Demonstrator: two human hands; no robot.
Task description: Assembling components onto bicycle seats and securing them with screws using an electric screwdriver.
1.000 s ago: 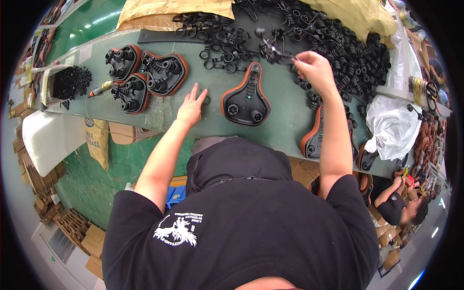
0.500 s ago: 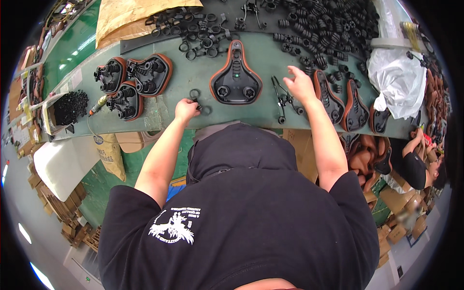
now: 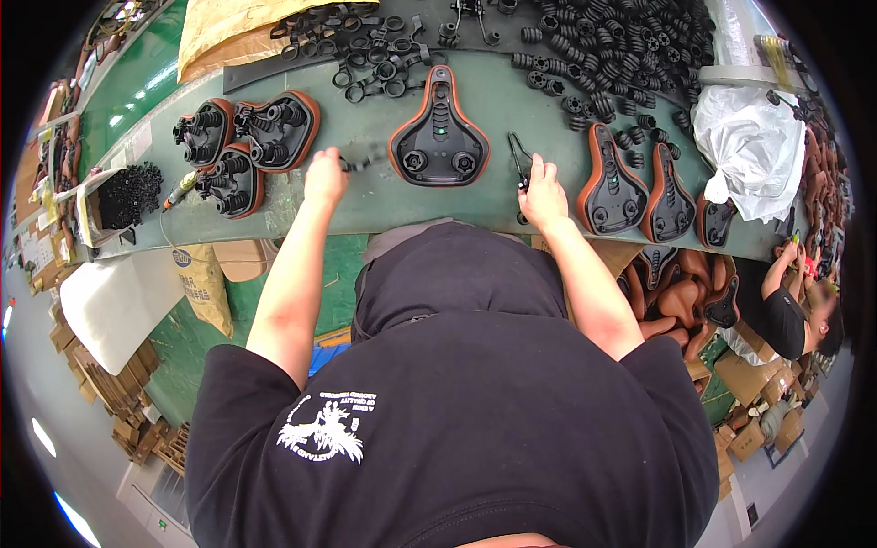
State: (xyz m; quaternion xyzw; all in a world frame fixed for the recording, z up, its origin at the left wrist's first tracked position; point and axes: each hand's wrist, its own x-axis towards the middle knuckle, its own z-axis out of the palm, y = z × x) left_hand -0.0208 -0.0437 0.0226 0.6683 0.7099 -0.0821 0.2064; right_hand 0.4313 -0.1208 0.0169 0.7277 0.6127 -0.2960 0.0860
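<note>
An upside-down bicycle saddle [image 3: 440, 146], black underneath with a brown rim, lies on the green table in front of me. To its left, my left hand [image 3: 325, 178] pinches a black double-ring part [image 3: 364, 160], smeared by motion and raised toward the saddle. On the saddle's right, my right hand [image 3: 545, 194] closes its fingers on a black wire saddle rail frame [image 3: 518, 157]. The hand hides much of that frame.
At left lie three saddles with fittings [image 3: 278, 132], a screwdriver [image 3: 183, 189] and a box of small black parts [image 3: 132, 196]. More saddles [image 3: 614, 187] lie at right. Black rings [image 3: 388, 68] and springs [image 3: 612, 55] are heaped behind, by a white plastic bag [image 3: 749, 151].
My left hand has moved left and up with the double-ring part. My right hand has come down and left onto the saddle rail frame and taken hold of it.
</note>
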